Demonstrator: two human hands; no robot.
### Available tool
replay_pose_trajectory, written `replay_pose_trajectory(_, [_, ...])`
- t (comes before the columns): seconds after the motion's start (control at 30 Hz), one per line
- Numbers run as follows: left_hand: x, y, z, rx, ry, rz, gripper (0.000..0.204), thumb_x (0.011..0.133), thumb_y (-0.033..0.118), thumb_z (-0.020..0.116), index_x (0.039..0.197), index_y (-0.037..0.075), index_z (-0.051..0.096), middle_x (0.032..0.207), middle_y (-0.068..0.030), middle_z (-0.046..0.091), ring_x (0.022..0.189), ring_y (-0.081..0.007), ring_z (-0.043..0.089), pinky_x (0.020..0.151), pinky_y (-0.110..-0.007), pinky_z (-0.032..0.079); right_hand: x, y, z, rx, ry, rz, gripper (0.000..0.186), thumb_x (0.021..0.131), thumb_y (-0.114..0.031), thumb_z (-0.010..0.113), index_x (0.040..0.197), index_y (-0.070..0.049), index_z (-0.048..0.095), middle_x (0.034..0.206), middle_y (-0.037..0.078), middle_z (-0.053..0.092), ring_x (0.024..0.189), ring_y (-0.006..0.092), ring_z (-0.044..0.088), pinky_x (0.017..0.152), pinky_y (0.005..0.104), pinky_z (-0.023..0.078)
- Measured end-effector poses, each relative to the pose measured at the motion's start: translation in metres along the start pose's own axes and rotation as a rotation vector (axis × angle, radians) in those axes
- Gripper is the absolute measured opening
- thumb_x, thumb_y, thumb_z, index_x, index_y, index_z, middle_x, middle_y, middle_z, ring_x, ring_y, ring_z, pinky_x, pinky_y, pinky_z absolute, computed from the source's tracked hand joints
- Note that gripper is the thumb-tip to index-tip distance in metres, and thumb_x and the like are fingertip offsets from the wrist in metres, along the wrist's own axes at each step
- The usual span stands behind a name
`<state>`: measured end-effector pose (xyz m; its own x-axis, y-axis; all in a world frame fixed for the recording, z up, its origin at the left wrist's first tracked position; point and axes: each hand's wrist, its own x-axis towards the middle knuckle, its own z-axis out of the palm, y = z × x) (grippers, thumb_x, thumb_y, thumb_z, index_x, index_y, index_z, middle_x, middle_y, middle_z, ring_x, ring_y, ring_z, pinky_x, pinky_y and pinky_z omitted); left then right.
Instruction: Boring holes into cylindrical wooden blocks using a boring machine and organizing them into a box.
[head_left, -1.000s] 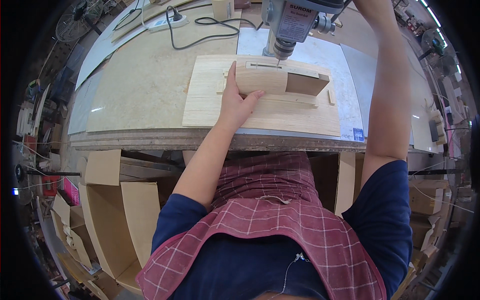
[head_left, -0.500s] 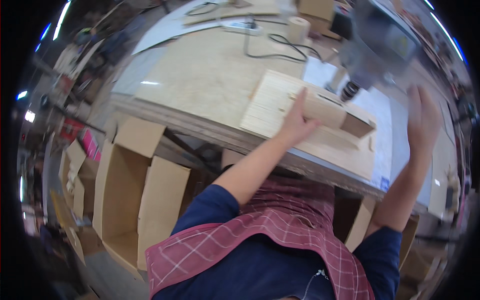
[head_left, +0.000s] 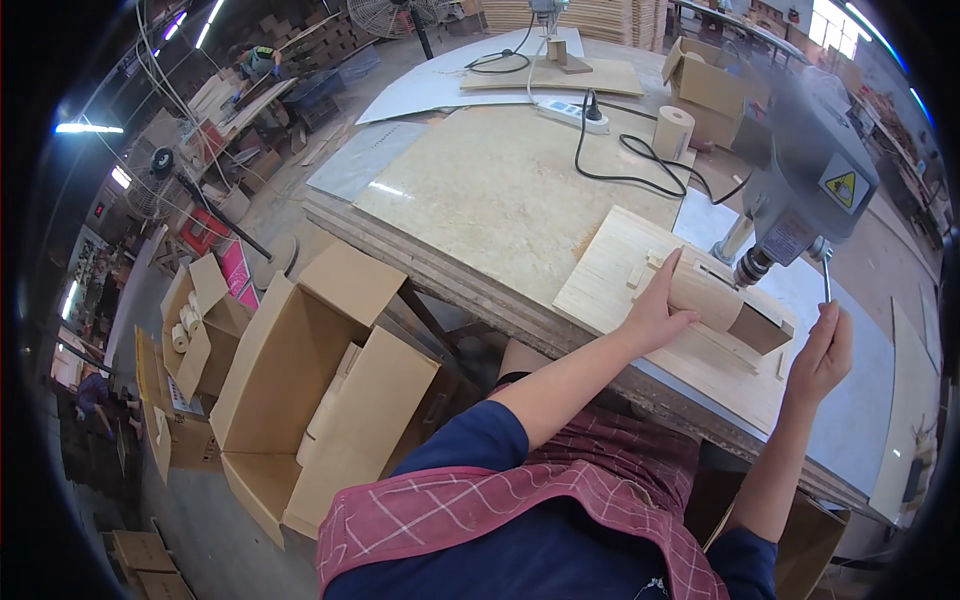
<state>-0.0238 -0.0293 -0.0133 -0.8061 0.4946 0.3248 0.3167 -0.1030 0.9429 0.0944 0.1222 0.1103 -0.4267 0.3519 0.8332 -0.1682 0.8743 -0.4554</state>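
My left hand [head_left: 655, 320] grips the left end of a pale wooden block with a rounded side and a dark slot in its top [head_left: 702, 292]. The block lies against small wooden stops on a flat plywood board [head_left: 612, 258]. Right above its slot is the chuck [head_left: 752, 268] of a grey drill press [head_left: 812, 185]; the bit's tip is too small to make out. My right hand [head_left: 822, 360] is closed round the lower end of the press's metal feed lever [head_left: 827, 278].
On the worktable [head_left: 480, 190] lie a black cable [head_left: 585, 165], a white power strip [head_left: 572, 115] and a wooden roll-shaped piece [head_left: 673, 133]. Open cardboard boxes [head_left: 262, 400] stand on the floor at my left, one holding wooden pieces. Another carton [head_left: 705, 95] sits at the back.
My right hand, raised and blurred before, has come down and taken hold of the feed lever. The left hand still grips the block. My view has swung, shifting the scene rightward and down.
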Motion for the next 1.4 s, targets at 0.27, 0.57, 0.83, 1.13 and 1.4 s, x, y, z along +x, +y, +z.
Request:
replay_pose_trajectory(0.27, [-0.001,0.005,-0.001,-0.035,-0.031,-0.092,0.091,0.069,0.005,0.067,0.138,0.006,0.008,0.135,-0.0207,0.027,0.121,-0.0319,0.036,0.091,-0.034,0.039,-0.022,0.011,0.019,0.09,0.114,-0.068,0.018,0.09,-0.007,0.041,0.078,0.003,0.05,0.065,0.005,0.043,0.058,0.0123,0.038,0.052,0.0248,0.031])
replay_pose_trajectory(0.57, [0.0,-0.001,0.003,0.071,0.009,-0.001,0.087,0.072,-0.001,0.064,0.138,0.007,0.007,0.122,-0.0205,0.041,0.103,-0.0227,0.051,0.079,-0.029,0.046,-0.043,0.045,0.039,0.147,0.166,-0.179,0.01,0.089,-0.004,0.042,0.084,0.002,0.049,0.071,0.008,0.046,0.063,0.0161,0.04,0.058,0.0258,0.034])
replay_pose_trajectory(0.83, [0.0,-0.001,0.0,0.012,0.003,-0.022,0.087,0.072,-0.001,0.064,0.138,0.007,0.008,0.122,-0.0204,0.041,0.102,-0.0227,0.051,0.079,-0.03,0.046,-0.042,0.041,0.039,0.172,0.154,-0.176,0.013,0.091,-0.007,0.041,0.084,0.0,0.048,0.074,0.005,0.045,0.064,0.012,0.04,0.059,0.024,0.035])
replay_pose_trajectory(1.13, [-0.001,0.001,0.0,-0.042,-0.029,-0.094,0.09,0.07,0.009,0.068,0.137,0.004,0.008,0.133,-0.0229,0.03,0.119,-0.0321,0.038,0.093,-0.033,0.037,0.012,-0.004,-0.009,-0.002,-0.041,-0.038,0.02,0.088,-0.007,0.046,0.071,0.003,0.046,0.059,0.007,0.037,0.055,0.0115,0.036,0.05,0.0244,0.03])
replay_pose_trajectory(1.4, [-0.001,0.014,0.023,0.002,-0.148,-0.084,0.091,0.072,0.013,0.067,0.137,0.002,0.004,0.134,-0.025,0.027,0.121,-0.0335,0.035,0.097,-0.035,0.033,0.123,0.015,-0.027,-0.243,-0.183,0.041,0.038,0.087,-0.035,0.045,0.092,0.0,0.059,0.071,0.011,0.057,0.067,0.0174,0.054,0.064,0.0286,0.041])
